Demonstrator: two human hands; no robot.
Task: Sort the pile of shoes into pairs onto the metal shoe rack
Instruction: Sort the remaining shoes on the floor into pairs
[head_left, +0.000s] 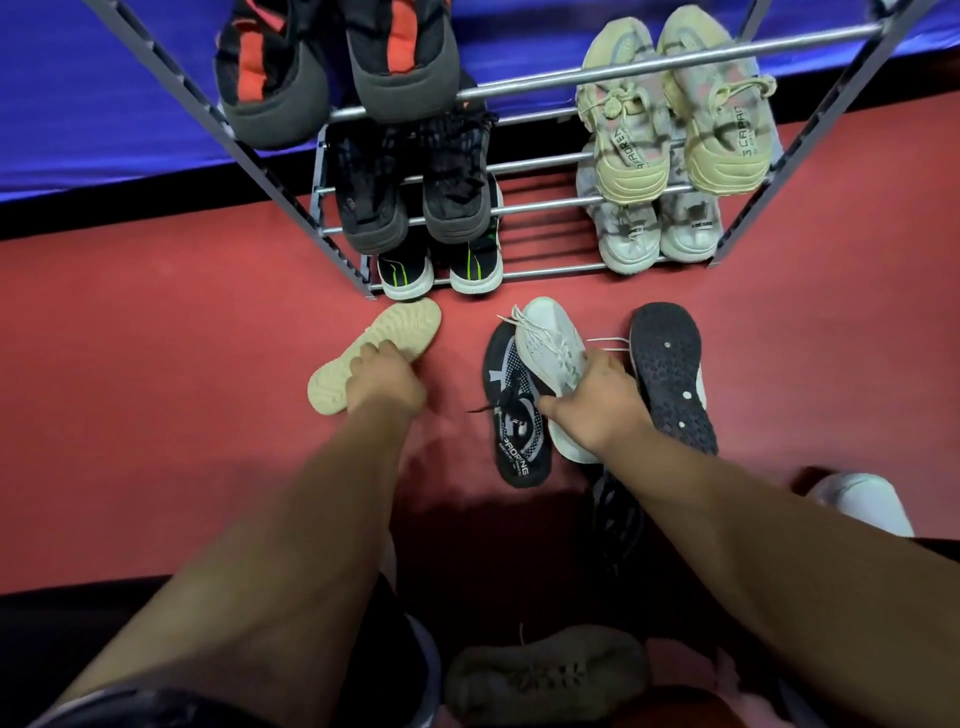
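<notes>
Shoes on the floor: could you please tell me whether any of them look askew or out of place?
Two lie sole-up: the beige shoe that the left hand grips, and the black shoe at far right. The white shoe in the right hand lies across a patterned shoe. The rack looks tidy.

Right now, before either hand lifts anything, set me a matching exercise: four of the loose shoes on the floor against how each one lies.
Things:
1 beige shoe
2 white sneaker
3 black-and-white shoe
4 black-soled shoe

States:
A sole up, far right, no hand on it
B gripped by the right hand
C sole up, held by the left hand
D top up, partly under the white sneaker

Pairs: 1-C, 2-B, 3-D, 4-A
</notes>
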